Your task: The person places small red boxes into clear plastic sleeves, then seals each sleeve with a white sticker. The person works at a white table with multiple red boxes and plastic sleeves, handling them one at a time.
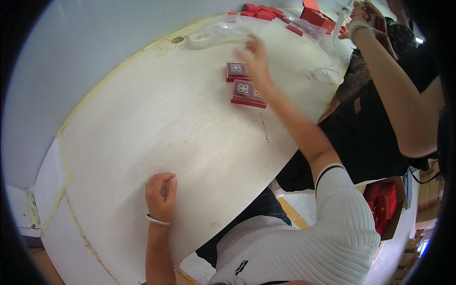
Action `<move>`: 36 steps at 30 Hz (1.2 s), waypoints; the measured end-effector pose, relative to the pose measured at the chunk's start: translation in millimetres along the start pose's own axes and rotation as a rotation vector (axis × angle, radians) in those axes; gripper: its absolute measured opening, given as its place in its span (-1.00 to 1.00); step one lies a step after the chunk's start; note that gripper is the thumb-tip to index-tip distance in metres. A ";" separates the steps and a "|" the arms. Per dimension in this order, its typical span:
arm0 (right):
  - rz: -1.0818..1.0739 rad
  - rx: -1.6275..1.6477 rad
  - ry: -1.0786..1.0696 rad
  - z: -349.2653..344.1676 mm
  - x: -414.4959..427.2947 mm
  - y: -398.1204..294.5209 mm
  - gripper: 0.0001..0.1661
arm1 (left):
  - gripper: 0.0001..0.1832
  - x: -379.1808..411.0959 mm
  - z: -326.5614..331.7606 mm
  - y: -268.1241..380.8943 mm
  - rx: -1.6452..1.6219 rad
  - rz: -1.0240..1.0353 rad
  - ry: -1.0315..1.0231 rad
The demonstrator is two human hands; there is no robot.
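My left hand (161,197), with a bangle at the wrist, rests on the pale table (171,142), its fingers curled; no object shows in it. My right hand (254,58) is blurred and hovers above the far part of the table, fingers apart, with nothing visible in them. Below and beside it lie red boxes with dark patterned tops: a nearer one (244,93) and, just beyond it, another (236,71). The right hand and forearm partly cover both.
A roll of clear tape (200,40) and plastic film lie near the wall. Small red boxes (263,14) and a larger red box (317,17) stand at the far end. A co-worker's arm (384,78) is at right. A carton of red items (386,203) stands behind my right shoulder.
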State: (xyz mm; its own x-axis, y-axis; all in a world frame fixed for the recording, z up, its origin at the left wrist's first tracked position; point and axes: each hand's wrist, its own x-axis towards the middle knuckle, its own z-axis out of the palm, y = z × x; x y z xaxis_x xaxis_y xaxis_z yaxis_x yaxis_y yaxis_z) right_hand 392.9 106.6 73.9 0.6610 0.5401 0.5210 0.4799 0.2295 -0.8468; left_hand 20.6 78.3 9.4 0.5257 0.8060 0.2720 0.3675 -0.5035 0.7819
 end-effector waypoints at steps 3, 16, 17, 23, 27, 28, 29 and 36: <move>0.415 -0.016 0.341 -39.6 117.7 86.1 0.14 | -0.92 6.5 5.3 -0.1 0.016 0.111 0.001; 0.016 -0.013 -0.234 -10.8 169.5 133.4 -0.72 | -0.93 9.3 2.5 3.0 0.071 0.107 -0.018; -0.058 -0.127 -0.349 23.1 153.3 112.5 -0.71 | -0.93 7.0 0.6 4.7 0.087 0.090 -0.001; -0.223 0.068 -0.846 141.0 32.0 16.8 -0.79 | -0.92 3.7 -1.1 3.5 0.036 0.055 -0.022; -0.264 0.196 -1.151 156.6 -30.1 -17.6 -0.76 | -0.91 8.4 3.8 2.0 0.047 0.099 -0.035; -0.279 0.207 -1.213 157.0 -47.7 -33.1 -0.78 | -0.93 7.6 3.8 -0.2 0.053 0.113 -0.039; -0.295 0.217 -1.274 152.4 -62.9 -50.3 -0.80 | -0.93 6.4 3.5 -1.4 0.057 0.117 -0.029; -0.407 0.182 -0.848 122.1 -68.7 -59.1 -0.55 | -0.94 4.1 -0.1 1.1 0.059 0.195 0.001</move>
State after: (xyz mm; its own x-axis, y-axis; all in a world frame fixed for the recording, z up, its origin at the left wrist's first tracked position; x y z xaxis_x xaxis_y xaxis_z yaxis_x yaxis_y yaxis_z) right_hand 248.7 154.8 75.0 -0.2091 0.7810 0.5885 0.4361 0.6131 -0.6587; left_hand 23.1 81.1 11.4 0.5905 0.6915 0.4161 0.3028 -0.6677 0.6801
